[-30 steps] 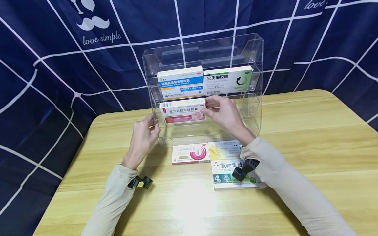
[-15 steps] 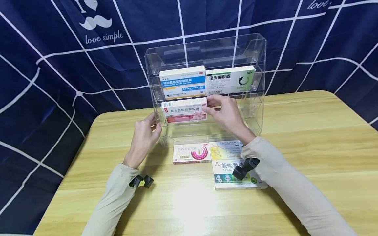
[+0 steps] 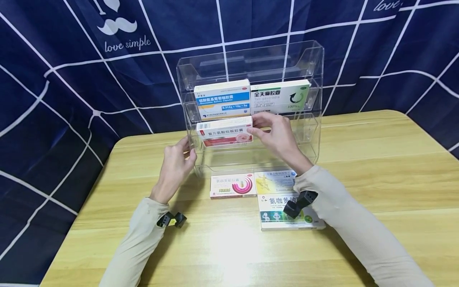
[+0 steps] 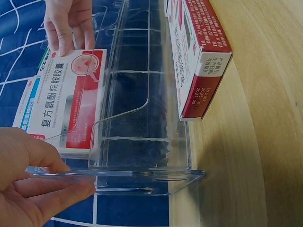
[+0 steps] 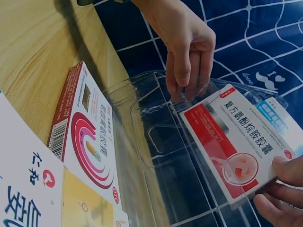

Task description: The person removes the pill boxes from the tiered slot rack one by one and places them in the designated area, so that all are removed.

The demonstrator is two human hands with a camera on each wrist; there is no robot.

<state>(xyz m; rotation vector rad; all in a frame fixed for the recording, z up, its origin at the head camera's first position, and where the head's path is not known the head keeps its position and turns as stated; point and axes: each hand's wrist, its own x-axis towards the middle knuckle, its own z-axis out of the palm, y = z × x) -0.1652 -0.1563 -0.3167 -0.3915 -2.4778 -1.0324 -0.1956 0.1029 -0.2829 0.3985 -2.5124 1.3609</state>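
Note:
My right hand (image 3: 277, 133) pinches the right end of a white and red medicine box (image 3: 224, 133), which stands tilted in the middle tier of a clear plastic rack (image 3: 222, 160). In the left wrist view the box's front and pink round picture show behind the tier's clear front lip. My left hand (image 3: 173, 167) grips the rack's left side wall between thumb and fingers; the left wrist view shows the clear wall (image 4: 137, 176) between them. On the tier above stand a blue and white medicine box (image 3: 222, 101) and a green and white medicine box (image 3: 279, 97).
Before the rack, a pink-ringed medicine box (image 3: 229, 186), a yellow and blue box (image 3: 272, 182) and a larger white and green box (image 3: 274, 215) lie on the wooden table (image 3: 376, 167). A dark blue checked cloth (image 3: 258, 24) hangs behind.
The red and white box has risen slightly and tipped, with my right hand shifting a little up and right alongside it. My left hand keeps its hold on the rack.

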